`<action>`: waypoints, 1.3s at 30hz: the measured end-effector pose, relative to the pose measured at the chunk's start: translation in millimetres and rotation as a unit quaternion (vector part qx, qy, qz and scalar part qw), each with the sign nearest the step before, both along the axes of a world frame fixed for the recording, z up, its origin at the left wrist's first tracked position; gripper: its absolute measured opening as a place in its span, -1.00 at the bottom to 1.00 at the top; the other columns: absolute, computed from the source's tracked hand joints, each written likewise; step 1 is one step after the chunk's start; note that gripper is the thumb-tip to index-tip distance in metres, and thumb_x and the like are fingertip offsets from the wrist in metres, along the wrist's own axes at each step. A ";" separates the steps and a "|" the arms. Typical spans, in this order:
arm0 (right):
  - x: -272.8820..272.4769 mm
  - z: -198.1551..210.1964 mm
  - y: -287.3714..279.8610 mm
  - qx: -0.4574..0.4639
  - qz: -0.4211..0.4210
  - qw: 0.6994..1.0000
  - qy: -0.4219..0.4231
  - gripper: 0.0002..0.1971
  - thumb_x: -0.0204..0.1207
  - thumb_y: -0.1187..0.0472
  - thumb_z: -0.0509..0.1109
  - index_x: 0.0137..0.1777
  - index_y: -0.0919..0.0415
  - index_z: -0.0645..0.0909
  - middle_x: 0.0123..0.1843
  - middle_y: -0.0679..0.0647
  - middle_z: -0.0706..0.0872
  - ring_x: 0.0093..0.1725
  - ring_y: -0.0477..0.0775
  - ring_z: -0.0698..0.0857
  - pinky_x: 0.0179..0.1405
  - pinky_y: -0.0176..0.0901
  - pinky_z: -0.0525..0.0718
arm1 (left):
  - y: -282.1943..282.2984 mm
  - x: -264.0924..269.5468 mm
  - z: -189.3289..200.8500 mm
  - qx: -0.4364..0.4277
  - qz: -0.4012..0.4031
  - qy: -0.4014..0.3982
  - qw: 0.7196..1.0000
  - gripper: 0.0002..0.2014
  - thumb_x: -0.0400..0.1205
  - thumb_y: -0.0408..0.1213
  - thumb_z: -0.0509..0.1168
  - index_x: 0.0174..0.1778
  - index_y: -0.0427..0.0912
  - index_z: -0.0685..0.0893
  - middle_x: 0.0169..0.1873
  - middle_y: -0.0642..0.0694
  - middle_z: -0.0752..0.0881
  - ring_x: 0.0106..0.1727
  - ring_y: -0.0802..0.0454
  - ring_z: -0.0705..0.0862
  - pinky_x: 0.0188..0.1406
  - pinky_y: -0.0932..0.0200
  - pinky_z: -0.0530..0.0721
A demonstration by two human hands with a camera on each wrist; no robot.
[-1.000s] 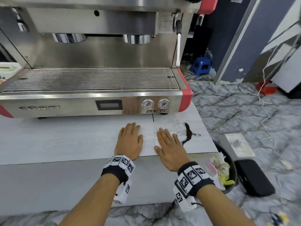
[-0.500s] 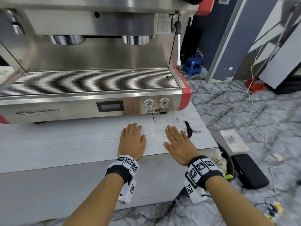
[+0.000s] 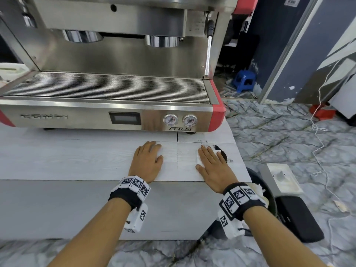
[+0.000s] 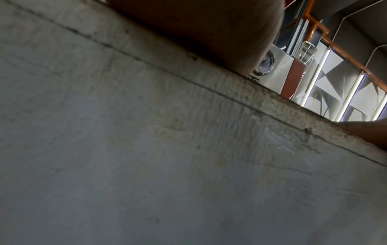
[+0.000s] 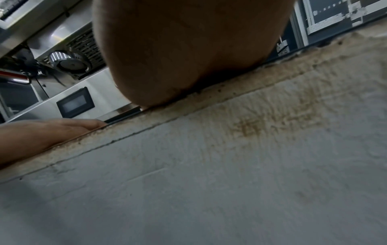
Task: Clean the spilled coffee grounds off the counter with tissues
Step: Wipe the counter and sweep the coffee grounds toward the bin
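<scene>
1. Head view: your left hand point(image 3: 147, 162) lies flat, palm down, on the white counter point(image 3: 67, 160), near the front edge. Its fingers are straight and close together, with the thumb out to the side, and it holds nothing.
2. Head view: your right hand point(image 3: 214, 166) is flat on a white tissue point(image 3: 198, 157). The fingers are straight and slightly spread, pressing down rather than pinching (only the tissue's left edge and a far corner show past the hand).
3. Head view: the coffee grounds point(image 3: 223, 154) are a dark arc just right of your right fingertips, touching the tissue's far-right corner, close to the counter's right end. A few specks sit beyond the arc.
4. Head view: the espresso machine point(image 3: 107, 78) stands behind both hands. On the floor right of the counter is a black bin point(image 3: 269, 199), partly hidden by your right wrist.
5. Left wrist view: mostly the grey front face of the counter point(image 4: 167, 165), seen from below the edge. The heel of the left hand point(image 4: 209, 33) sits on the top edge; I cannot tell the finger state from here. The machine's gauge point(image 4: 266, 65) peeks out behind it.
6. Right wrist view: the same angle, with the right hand's heel point(image 5: 184, 49) on the stained counter edge point(image 5: 272, 79) and the fingers hidden. The left hand point(image 5: 48, 131) lies flat at lower left. Tissue and grounds are out of sight here.
</scene>
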State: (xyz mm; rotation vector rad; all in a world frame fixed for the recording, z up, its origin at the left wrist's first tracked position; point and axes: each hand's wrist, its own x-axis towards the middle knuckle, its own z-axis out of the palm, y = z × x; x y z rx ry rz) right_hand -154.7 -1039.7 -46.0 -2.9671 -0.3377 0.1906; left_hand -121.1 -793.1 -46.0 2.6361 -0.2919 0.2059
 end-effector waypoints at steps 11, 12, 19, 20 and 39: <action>5.1 -2.8 -21.9 0.005 0.073 0.997 -0.028 -0.06 0.40 -0.37 -0.58 0.70 0.15 -0.13 0.74 0.03 -0.11 0.72 0.01 -0.14 0.63 -0.03 -0.28 | -62.5 -0.3 -1.9 -0.009 -0.029 0.001 1.000 -0.54 0.64 -0.18 0.18 0.49 -0.10 0.41 0.51 -0.09 0.42 0.54 -0.04 0.34 0.59 0.03 0.23; 5.5 -2.7 -24.6 0.005 0.076 0.997 -0.026 -0.07 0.41 -0.36 -0.57 0.70 0.15 -0.13 0.74 0.03 -0.11 0.72 0.00 -0.14 0.63 -0.03 -0.28 | -66.0 -0.2 -3.0 -0.006 -0.030 0.004 1.000 -0.55 0.64 -0.18 0.18 0.49 -0.10 0.41 0.51 -0.09 0.42 0.54 -0.04 0.34 0.59 0.02 0.23; 13.0 -3.0 -45.7 0.012 0.082 0.996 -0.019 -0.05 0.40 -0.40 -0.59 0.70 0.14 -0.15 0.74 0.01 -0.13 0.72 -0.03 -0.17 0.66 -0.02 -0.27 | -78.5 8.3 -4.2 0.010 -0.037 0.001 0.999 -0.56 0.66 -0.16 0.17 0.49 -0.10 0.43 0.54 -0.07 0.39 0.55 -0.02 0.32 0.59 0.06 0.21; 14.0 -2.5 -48.2 0.010 0.081 0.996 -0.018 -0.04 0.39 -0.40 -0.59 0.70 0.14 -0.15 0.74 0.01 -0.14 0.71 -0.04 -0.18 0.67 -0.01 -0.28 | -78.5 8.3 -5.1 0.012 -0.038 0.000 0.999 -0.56 0.66 -0.15 0.15 0.49 -0.09 0.43 0.54 -0.07 0.39 0.56 -0.02 0.31 0.59 0.07 0.19; 31.0 1.3 -88.1 -0.025 -0.086 0.996 -0.003 -0.32 0.67 -0.18 -0.29 0.70 0.17 -0.21 0.74 0.02 -0.19 0.71 -0.03 -0.22 0.67 0.08 -0.31 | -77.4 6.1 -8.1 0.025 -0.047 -0.007 0.999 -0.53 0.64 -0.09 0.03 0.49 -0.09 0.41 0.54 -0.06 0.38 0.56 -0.02 0.30 0.60 0.02 0.20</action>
